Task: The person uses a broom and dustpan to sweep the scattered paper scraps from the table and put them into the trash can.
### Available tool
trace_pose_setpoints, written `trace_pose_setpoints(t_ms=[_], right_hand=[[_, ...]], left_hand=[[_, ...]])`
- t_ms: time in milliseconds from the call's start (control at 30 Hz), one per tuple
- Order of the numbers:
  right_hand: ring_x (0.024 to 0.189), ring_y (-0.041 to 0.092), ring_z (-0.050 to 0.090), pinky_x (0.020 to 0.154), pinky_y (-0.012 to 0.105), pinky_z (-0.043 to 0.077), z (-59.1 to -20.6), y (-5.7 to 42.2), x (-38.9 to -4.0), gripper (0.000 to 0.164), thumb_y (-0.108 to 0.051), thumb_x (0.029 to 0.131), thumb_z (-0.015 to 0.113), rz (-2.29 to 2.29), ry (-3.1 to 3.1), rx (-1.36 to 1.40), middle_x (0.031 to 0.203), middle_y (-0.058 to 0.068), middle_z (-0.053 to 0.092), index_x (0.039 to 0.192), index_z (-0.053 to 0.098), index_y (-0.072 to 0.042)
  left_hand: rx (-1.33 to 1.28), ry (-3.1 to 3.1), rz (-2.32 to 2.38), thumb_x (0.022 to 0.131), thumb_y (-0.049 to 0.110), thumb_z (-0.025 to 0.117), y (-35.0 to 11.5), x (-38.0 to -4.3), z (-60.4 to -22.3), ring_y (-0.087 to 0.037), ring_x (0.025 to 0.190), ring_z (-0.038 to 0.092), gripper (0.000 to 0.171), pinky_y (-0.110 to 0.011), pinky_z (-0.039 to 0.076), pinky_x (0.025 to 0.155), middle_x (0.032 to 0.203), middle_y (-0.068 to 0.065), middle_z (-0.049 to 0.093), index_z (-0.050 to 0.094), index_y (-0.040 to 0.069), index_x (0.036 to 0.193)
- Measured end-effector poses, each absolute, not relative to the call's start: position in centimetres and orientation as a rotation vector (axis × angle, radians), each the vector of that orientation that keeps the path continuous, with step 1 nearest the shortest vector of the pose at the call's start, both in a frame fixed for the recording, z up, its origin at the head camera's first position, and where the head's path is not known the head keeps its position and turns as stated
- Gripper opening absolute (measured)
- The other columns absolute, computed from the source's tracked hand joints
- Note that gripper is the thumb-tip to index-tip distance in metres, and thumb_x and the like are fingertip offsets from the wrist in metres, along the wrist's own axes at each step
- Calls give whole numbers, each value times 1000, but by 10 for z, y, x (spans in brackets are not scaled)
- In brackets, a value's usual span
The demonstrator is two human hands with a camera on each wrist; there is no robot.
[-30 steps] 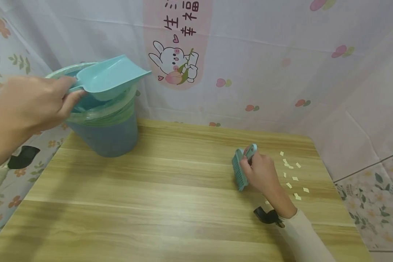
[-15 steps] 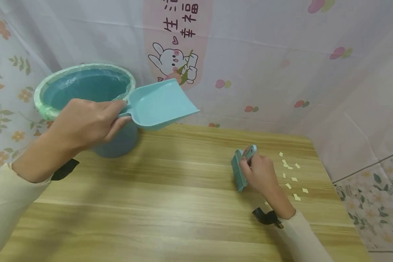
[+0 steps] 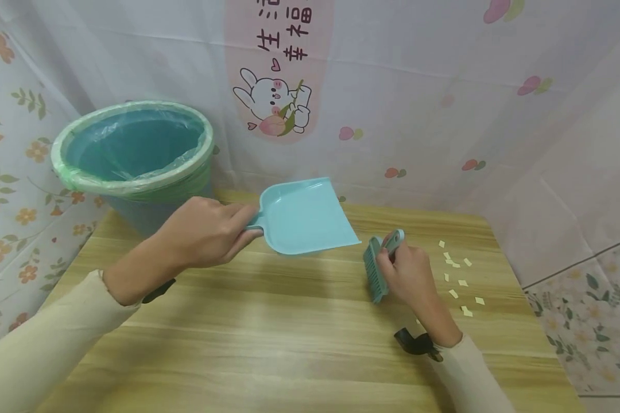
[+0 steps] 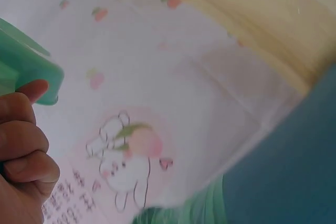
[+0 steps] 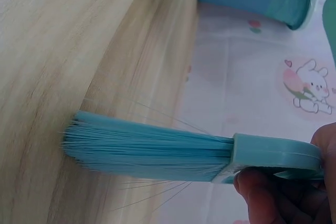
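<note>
A light blue dustpan [image 3: 310,218] is held by its short handle in my left hand [image 3: 204,232], raised over the table with its wide lip facing right. No scraps show on the pan. My right hand [image 3: 408,272] grips a teal hand brush [image 3: 375,269] at the table's right half; in the right wrist view the brush's bristles [image 5: 142,145] point down to the wood. Right of that hand lie several small pale yellow paper scraps [image 3: 462,283]. The left wrist view shows the left fingers [image 4: 26,145] curled at the dustpan [image 4: 31,66].
A blue bin [image 3: 134,189] with a green-edged plastic liner stands at the table's back left corner, behind my left forearm. The wooden table [image 3: 268,355] meets a printed cloth curtain [image 3: 408,86] at the back. More patterned cloth hangs at the left and right.
My left hand has carried the dustpan from above the bin rightward and toward me, close to the brush. The right hand and brush stay nearly in place.
</note>
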State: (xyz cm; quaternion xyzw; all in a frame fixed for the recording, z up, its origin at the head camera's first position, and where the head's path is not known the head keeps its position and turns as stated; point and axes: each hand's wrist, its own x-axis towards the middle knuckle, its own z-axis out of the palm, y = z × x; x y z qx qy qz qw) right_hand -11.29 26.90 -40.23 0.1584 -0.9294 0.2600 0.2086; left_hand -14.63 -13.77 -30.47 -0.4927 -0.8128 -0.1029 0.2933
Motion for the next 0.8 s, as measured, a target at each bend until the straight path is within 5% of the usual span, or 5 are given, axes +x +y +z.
trace_pose_setpoints(t_ms=[233,467,700,800], right_hand=[[49,9,34,46,29,31,-403,269,-112,7,-6,97,54,738,-2594,392,59,-6,38,98,60,-3],[51,11,35,46,31,31,-405,270,-111,9,-8,96,55,749,-2600,299,60,-5,40,100,62,-3],[53,16,41,46,33,32,-406,272,-110,12,-11,97,55,764,-2607,248,60,-3,42,102,62,-3],[53,16,43,46,32,33,-405,272,-110,11,-11,97,55,770,-2613,242,61,-4,43,102,62,-3]], left_hand=[[-1394,-2190,-293,120,48,21,-116,-147,-334,-16,52,45,63,-29,38,46,70,-1,53,60,2,103],[-1427,-2190,-286,120,47,22,-97,-144,-365,-12,50,36,58,-26,29,46,67,4,45,57,7,96],[-1447,-2260,-354,109,31,65,-82,-137,-387,-9,53,36,27,-22,29,49,68,6,46,58,8,96],[-1472,-2305,-404,104,27,71,-76,-136,-392,-8,54,36,25,-22,30,51,68,7,44,57,9,96]])
